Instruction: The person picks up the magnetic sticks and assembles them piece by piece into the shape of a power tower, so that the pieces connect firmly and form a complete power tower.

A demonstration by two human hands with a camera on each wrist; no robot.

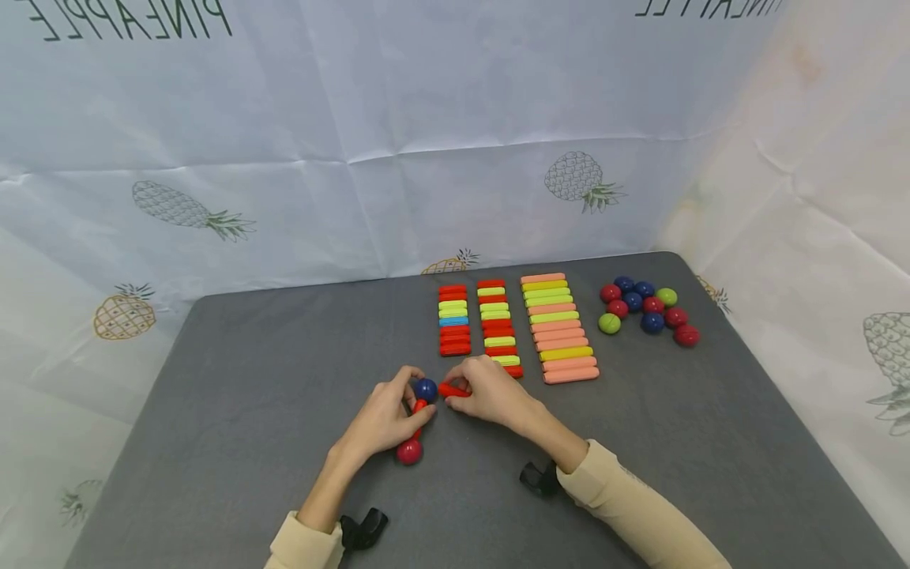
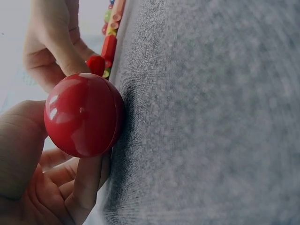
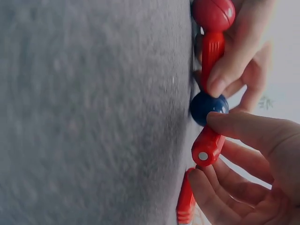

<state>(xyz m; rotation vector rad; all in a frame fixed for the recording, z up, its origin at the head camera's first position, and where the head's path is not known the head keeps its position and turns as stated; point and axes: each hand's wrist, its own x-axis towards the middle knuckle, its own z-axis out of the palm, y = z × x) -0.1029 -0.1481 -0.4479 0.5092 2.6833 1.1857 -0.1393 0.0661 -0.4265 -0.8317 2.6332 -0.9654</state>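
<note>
My left hand (image 1: pixel 380 415) grips a red magnetic rod (image 3: pixel 213 49) between thumb and fingers. A dark blue ball (image 1: pixel 426 389) sits at the rod's far end, and a red ball (image 2: pixel 82 117) at its near end. My right hand (image 1: pixel 494 393) pinches a second red rod (image 1: pixel 453 390) close to the right side of the blue ball. In the right wrist view, this rod's free end shows a pale round magnet (image 3: pixel 203 156). Whether its other end touches the blue ball is hidden by my thumb.
Behind my right hand lie a short column of rods (image 1: pixel 454 322), a middle column (image 1: pixel 496 321) and a longer column of pink, yellow and green rods (image 1: pixel 560 334). Several loose balls (image 1: pixel 653 305) lie at the back right of the grey table (image 1: pixel 284 356). A pineapple-print cloth (image 1: pixel 355 205) hangs behind.
</note>
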